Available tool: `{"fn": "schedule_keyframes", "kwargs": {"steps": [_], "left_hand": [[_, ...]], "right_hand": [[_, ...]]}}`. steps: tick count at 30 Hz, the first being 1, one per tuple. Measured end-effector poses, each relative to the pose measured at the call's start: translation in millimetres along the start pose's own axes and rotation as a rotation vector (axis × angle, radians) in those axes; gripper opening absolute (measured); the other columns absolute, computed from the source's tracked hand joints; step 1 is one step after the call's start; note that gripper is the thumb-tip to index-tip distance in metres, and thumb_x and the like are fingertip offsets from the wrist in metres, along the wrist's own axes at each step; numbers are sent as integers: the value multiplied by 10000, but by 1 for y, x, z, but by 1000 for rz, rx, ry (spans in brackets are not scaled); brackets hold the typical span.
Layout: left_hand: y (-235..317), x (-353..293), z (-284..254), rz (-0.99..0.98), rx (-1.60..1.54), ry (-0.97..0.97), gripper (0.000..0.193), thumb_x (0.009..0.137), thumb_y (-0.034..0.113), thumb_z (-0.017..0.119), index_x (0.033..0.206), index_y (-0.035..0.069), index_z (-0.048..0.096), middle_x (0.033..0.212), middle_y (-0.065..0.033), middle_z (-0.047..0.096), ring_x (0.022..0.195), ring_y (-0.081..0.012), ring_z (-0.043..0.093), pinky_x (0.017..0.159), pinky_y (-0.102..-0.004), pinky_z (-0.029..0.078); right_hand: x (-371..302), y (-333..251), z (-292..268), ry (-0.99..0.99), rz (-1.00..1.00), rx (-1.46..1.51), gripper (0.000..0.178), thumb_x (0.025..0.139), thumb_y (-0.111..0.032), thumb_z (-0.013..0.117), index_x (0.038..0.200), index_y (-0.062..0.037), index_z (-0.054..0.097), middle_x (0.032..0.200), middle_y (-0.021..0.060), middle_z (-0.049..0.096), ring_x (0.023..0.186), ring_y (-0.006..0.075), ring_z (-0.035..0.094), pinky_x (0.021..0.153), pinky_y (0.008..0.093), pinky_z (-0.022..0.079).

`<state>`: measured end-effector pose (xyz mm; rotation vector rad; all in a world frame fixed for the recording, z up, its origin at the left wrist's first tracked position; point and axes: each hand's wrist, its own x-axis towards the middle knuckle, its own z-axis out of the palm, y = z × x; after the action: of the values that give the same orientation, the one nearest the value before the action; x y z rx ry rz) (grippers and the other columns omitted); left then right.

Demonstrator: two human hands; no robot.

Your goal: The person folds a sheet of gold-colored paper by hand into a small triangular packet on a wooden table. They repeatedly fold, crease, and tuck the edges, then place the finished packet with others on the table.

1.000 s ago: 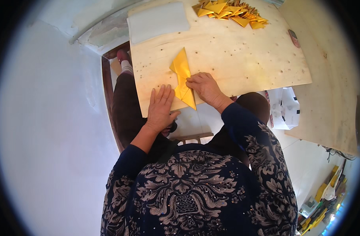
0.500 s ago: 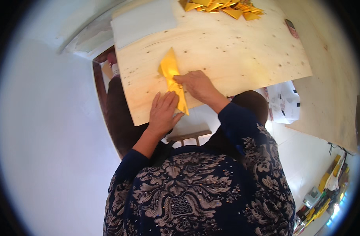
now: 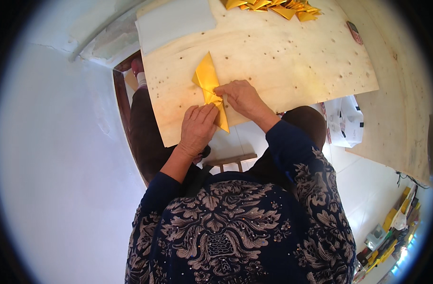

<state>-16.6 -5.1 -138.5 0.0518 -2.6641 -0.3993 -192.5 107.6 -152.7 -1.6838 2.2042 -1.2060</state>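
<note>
A strip of shiny gold paper, folded to a point at both ends, lies slantwise across the near left part of the wooden board. Fingers of my left hand press together on the left edge of its lower half, their thumb hidden. My right hand pinches the paper's crumpled middle from the right side. Between the two hands the gold surface is creased and bunched. The lower tip pokes out past my left fingers, at the board's near edge.
Several folded gold paper pieces are heaped at the far edge. A pale sheet covers the far left corner, and a red phone-like object lies far right. Below the board are my knees, a wooden stool and a white bag.
My left hand has gone from lying flat with its thumb out to bent fingers gripping the paper. The right hand stays at the middle, where the paper is now more bunched.
</note>
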Motion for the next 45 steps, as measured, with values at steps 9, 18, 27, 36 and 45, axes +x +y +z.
{"fn": "schedule_keyframes", "kwargs": {"steps": [9,18,27,36,45], "left_hand": [[-7,5,5,11,-22,43,309,725,44,720,1027,73,663,1057,-62,658,984,-222,630,935,-393,446],[-4,1,2,-48,-38,-3,352,723,40,692,1071,74,656,1126,-68,635,1085,-228,593,1026,-420,391],[-21,32,-10,20,-27,-200,535,735,149,695,1233,25,545,1293,-148,584,1274,-289,509,1169,-509,221],[-17,33,-4,1,13,-250,342,850,167,640,1170,62,580,1316,-142,575,1283,-281,509,1181,-514,180],[-7,25,2,-9,47,-165,298,836,141,643,1118,48,618,1315,-159,571,1281,-291,512,1165,-526,209]], "right_hand": [[-1,-5,-3,-22,26,-10,316,779,17,587,1060,-93,679,931,68,709,879,291,643,812,393,486],[-14,-23,-17,-109,38,-32,335,786,1,590,1092,-107,673,928,69,684,924,268,618,891,402,437],[-10,-22,-16,-110,32,-75,305,784,-33,616,1075,-111,666,927,83,676,933,279,619,898,400,441],[-18,-29,-34,11,126,-78,347,748,-9,641,1085,-87,658,991,123,646,929,330,603,818,401,483],[-20,-32,-18,-47,8,-134,173,744,-115,705,917,-107,698,886,49,613,871,258,587,772,371,447]]}}
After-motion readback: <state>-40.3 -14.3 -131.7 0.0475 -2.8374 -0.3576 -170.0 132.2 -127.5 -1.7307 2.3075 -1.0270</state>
